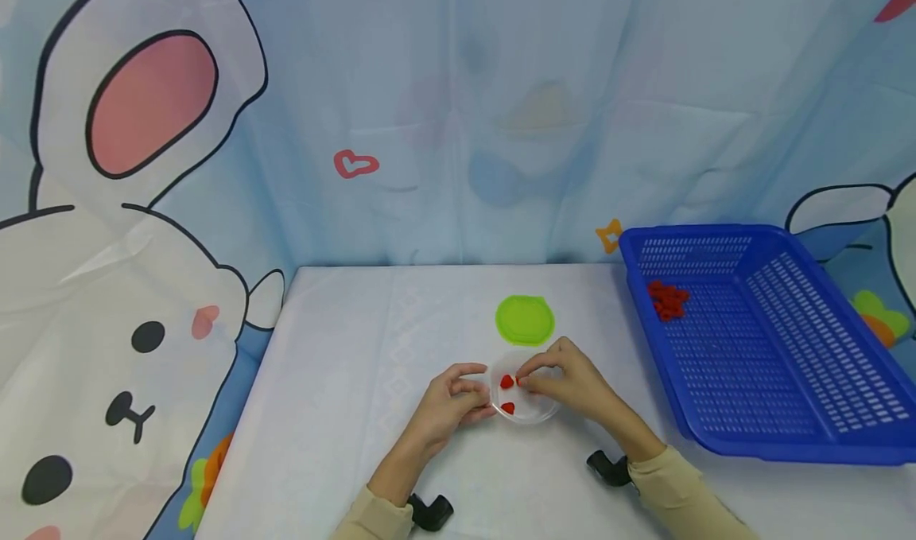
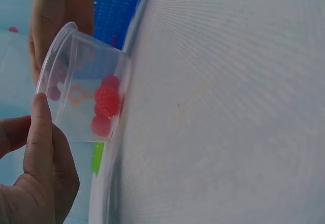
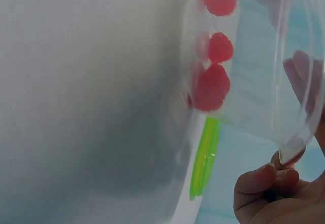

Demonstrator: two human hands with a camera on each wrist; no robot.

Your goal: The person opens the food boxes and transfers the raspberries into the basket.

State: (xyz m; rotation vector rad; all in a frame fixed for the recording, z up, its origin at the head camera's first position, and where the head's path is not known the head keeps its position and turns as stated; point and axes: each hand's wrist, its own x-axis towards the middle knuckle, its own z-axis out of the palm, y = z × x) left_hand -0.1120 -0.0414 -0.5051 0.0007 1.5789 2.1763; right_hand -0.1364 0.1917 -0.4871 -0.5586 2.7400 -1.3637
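A clear plastic tub (image 1: 525, 417) stands on the white table, with red raspberries (image 1: 507, 407) at its bottom; three show through its wall in the right wrist view, the nearest raspberry (image 3: 212, 88) the largest. My left hand (image 1: 454, 401) holds the tub's left rim, thumb and fingers at its edge. Over the tub's right side, my right hand (image 1: 565, 377) pinches a small red raspberry (image 1: 518, 381) between thumb and forefinger, mostly hidden by the fingertips. Just behind the tub lies a bright green lid (image 1: 525, 320), flat on the cloth.
To the right stands a large blue plastic basket (image 1: 758, 341), with a small heap of red pieces (image 1: 669, 300) in its far left corner. A printed curtain (image 1: 458, 126) hangs behind the table's back edge. Black wrist mounts (image 1: 432, 514) sit below both hands.
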